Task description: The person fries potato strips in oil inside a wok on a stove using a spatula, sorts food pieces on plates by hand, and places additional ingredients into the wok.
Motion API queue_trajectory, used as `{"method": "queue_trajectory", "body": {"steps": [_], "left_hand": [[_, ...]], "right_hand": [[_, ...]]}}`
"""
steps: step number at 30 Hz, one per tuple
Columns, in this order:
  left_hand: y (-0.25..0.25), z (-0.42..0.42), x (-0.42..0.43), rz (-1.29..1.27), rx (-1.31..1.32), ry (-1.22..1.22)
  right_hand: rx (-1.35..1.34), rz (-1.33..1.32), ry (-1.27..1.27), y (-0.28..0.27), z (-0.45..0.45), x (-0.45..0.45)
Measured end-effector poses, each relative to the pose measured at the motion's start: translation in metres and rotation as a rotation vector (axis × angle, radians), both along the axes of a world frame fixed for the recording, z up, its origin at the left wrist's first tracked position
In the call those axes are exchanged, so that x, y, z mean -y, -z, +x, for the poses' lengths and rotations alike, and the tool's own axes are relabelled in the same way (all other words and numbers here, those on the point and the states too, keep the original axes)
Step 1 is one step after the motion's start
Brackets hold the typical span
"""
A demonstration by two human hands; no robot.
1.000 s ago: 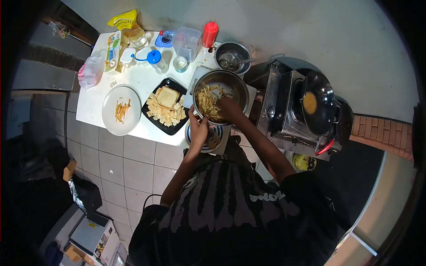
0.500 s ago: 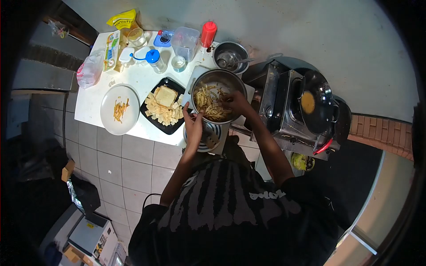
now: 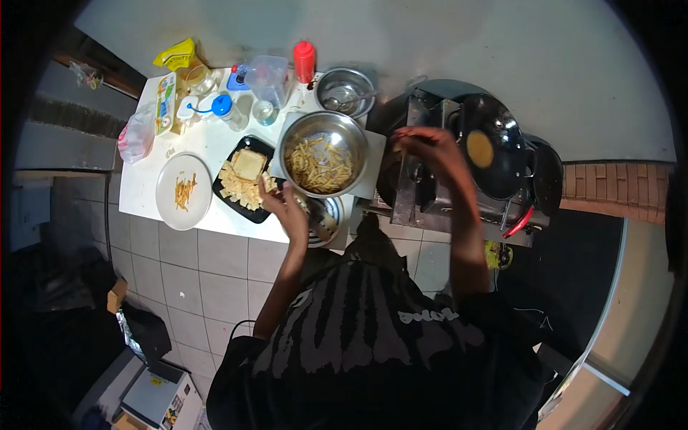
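A steel bowl (image 3: 324, 154) holds pale and brownish strips (image 3: 319, 166). My left hand (image 3: 287, 204) is at the bowl's lower left rim, fingers apart, close to a black square tray (image 3: 251, 213) with bread slices (image 3: 249, 164) and cut pieces. My right hand (image 3: 430, 149) is raised over the near left side of the stove, its fingers pinched together; what they hold is too small to name. Right of it, a black wok (image 3: 494, 168) on the stove contains a round golden piece (image 3: 479, 148).
A white plate (image 3: 165, 193) with some strips lies on the white table (image 3: 137, 188). Behind are a red bottle (image 3: 304, 63), a clear container (image 3: 270, 80), a blue-capped jar (image 3: 228, 111) and a second steel bowl (image 3: 345, 91). A striped dish (image 3: 333, 211) sits below the large bowl.
My right hand has come out of the steel bowl and moved right, over the stove. My left hand has shifted slightly down and away from the rim. The view has turned a little.
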State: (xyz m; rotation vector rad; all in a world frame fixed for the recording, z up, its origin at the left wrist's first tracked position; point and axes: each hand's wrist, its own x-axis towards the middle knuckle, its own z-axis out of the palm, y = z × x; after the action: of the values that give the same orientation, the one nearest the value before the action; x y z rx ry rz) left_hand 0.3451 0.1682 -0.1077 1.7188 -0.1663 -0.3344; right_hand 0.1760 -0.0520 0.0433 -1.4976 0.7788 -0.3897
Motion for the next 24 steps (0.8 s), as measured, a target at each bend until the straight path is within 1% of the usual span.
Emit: {"method": "queue_trajectory", "body": {"steps": [2,3,4,5,6,7,8,10,11,12,13,14,16,17,18,19,20,22,23,24], "left_hand": [[-0.012,-0.009,0.002,0.014,0.104,-0.057],[-0.02,-0.015,0.005,-0.043,0.146,-0.092],[-0.027,-0.023,0.007,0.056,0.23,-0.136],[-0.031,-0.031,0.011,0.045,0.249,-0.184],[-0.033,-0.04,0.014,0.034,0.268,-0.228],[-0.028,-0.046,0.016,-0.004,0.322,-0.239],[-0.031,-0.056,0.019,0.016,0.338,-0.24],[-0.037,-0.075,0.028,0.038,0.425,-0.247],[-0.04,-0.085,0.033,0.039,0.435,-0.249],[-0.041,-0.092,0.037,0.052,0.439,-0.242],[-0.043,-0.099,0.042,0.043,0.434,-0.258],[-0.046,-0.105,0.045,0.038,0.431,-0.273],[-0.044,-0.112,0.049,0.032,0.458,-0.281],[-0.043,-0.117,0.051,0.02,0.472,-0.295],[-0.043,-0.122,0.052,0.019,0.473,-0.296],[-0.043,-0.125,0.054,0.029,0.444,-0.319],[-0.044,-0.126,0.055,0.038,0.417,-0.343],[-0.043,-0.128,0.054,0.044,0.427,-0.367],[-0.043,-0.128,0.053,0.037,0.405,-0.382],[-0.043,-0.128,0.051,0.032,0.383,-0.396]], "right_hand": [[0.069,-0.07,0.02,-0.036,-0.044,0.025],[0.023,-0.159,0.07,-0.053,-0.065,0.038],[-0.022,-0.246,0.123,-0.063,-0.087,0.051],[-0.041,-0.292,0.117,-0.059,-0.113,0.074],[-0.062,-0.337,0.114,-0.051,-0.137,0.1],[-0.23,-0.373,0.129,-0.044,-0.153,0.121],[-0.226,-0.37,0.146,-0.026,-0.173,0.145],[-0.242,-0.309,-0.013,0.025,-0.211,0.186],[-0.24,-0.31,-0.006,0.049,-0.222,0.199],[-0.352,-0.401,0.001,0.072,-0.229,0.211],[-0.46,-0.489,0.009,0.085,-0.234,0.218],[-0.449,-0.484,0.012,0.073,-0.228,0.209],[-0.67,-0.654,-0.015,0.052,-0.221,0.192],[-0.67,-0.649,-0.015,0.063,-0.228,0.197],[-0.564,-0.553,0.003,0.077,-0.235,0.207],[-0.458,-0.46,0.019,0.074,-0.233,0.208],[-0.455,-0.465,0.015,0.069,-0.234,0.208],[-0.583,-0.623,0.033,0.049,-0.232,0.197],[-0.576,-0.628,0.026,0.034,-0.227,0.189],[-0.473,-0.712,0.084,0.018,-0.222,0.18]]}}
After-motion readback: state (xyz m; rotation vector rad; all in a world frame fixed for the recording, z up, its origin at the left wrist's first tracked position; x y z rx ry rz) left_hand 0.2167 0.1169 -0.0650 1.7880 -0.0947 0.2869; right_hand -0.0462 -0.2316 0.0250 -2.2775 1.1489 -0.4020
